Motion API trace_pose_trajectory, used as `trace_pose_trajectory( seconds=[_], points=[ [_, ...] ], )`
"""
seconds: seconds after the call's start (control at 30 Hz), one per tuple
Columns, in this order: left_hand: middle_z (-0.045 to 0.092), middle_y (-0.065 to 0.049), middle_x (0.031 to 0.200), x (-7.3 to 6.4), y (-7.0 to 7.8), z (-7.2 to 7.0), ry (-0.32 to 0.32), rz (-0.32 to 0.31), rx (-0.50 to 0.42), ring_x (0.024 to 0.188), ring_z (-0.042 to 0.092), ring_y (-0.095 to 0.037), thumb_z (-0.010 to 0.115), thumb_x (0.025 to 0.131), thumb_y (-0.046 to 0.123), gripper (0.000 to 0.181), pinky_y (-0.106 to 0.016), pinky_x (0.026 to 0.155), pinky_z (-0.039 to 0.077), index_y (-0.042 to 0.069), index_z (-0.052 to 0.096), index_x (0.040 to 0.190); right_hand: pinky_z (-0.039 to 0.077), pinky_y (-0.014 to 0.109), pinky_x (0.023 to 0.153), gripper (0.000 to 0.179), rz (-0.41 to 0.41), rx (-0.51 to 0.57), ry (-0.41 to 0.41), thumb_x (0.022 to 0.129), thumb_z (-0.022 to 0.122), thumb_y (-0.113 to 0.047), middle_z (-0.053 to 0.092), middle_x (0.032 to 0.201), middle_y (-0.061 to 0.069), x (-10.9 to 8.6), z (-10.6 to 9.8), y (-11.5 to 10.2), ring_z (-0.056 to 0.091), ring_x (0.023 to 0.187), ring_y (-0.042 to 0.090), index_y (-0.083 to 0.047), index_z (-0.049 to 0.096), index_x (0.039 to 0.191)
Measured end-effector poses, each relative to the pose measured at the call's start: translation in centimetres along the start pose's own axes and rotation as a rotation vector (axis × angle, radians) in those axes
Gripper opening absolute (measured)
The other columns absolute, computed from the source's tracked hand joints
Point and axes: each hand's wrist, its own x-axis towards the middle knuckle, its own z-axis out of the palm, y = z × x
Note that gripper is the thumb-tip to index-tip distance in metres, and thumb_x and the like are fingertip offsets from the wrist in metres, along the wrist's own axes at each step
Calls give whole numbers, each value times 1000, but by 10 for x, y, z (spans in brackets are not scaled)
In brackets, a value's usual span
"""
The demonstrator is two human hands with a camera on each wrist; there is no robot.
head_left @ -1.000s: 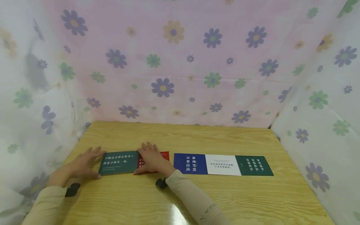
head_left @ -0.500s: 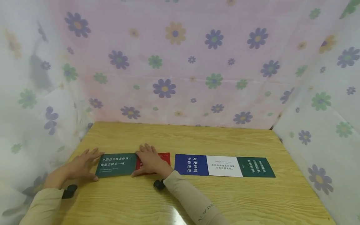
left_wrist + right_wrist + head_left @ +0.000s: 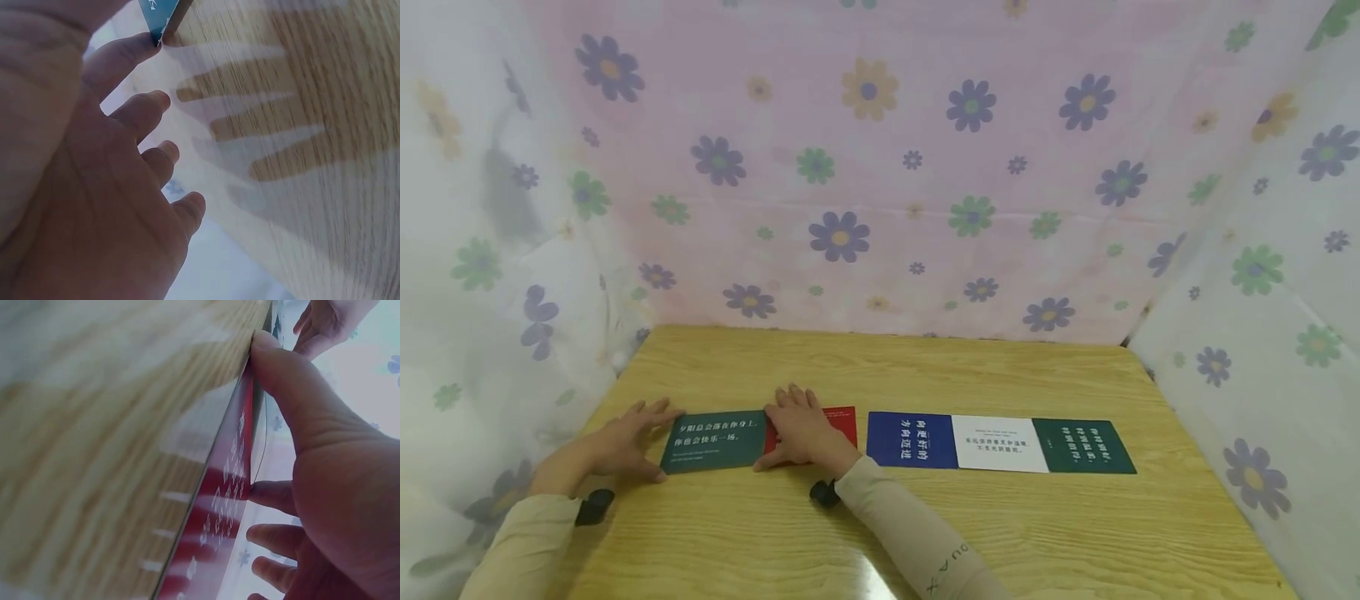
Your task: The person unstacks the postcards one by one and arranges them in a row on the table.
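In the head view my left hand [image 3: 606, 446] touches the left end of a dark green printed card [image 3: 718, 440], thumb and index finger apart near its two left corners. Its other fingers are raised off the table in the left wrist view. My right hand [image 3: 808, 433] lies across a red printed card [image 3: 842, 423] and hides much of it. The right thumb and index finger are at the red card's left corners in the right wrist view. The green card's right edge meets the red card's left side.
Right of the red card, past a narrow gap, a blue card [image 3: 912, 440], a white card [image 3: 1000, 443] and a second green card [image 3: 1084, 446] form a row edge to edge. They lie on a wood-grain table [image 3: 1037, 533]. Flowered cloth [image 3: 880, 192] encloses its back and sides.
My left hand and the left green card shifted slightly left, then slightly back right toward the red card. My right hand stays over the red card. The view itself has shifted a little.
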Motion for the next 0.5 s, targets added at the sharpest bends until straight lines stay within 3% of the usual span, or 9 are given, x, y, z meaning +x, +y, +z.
trace_pose_trajectory(
  seconds=[0.2, 0.5],
  points=[
    [22, -43, 154, 2, 5, -3, -13, -11, 26, 136, 11, -73, 94, 63, 24, 99, -85, 105, 11, -2, 47, 146, 20, 45, 127, 89, 31, -15, 19, 80, 75, -68, 34, 165, 5, -3, 2, -4, 23, 155, 25, -20, 50, 151],
    [20, -42, 156, 6, 2, -2, -28, -12, -13, 139, 7, -71, 94, 63, 28, 101, -86, 103, 9, 1, 47, 148, 21, 44, 127, 87, 78, -3, 22, 80, 75, -67, 36, 164, 4, -7, 3, -7, 25, 154, 24, -21, 50, 150]
  ],
)
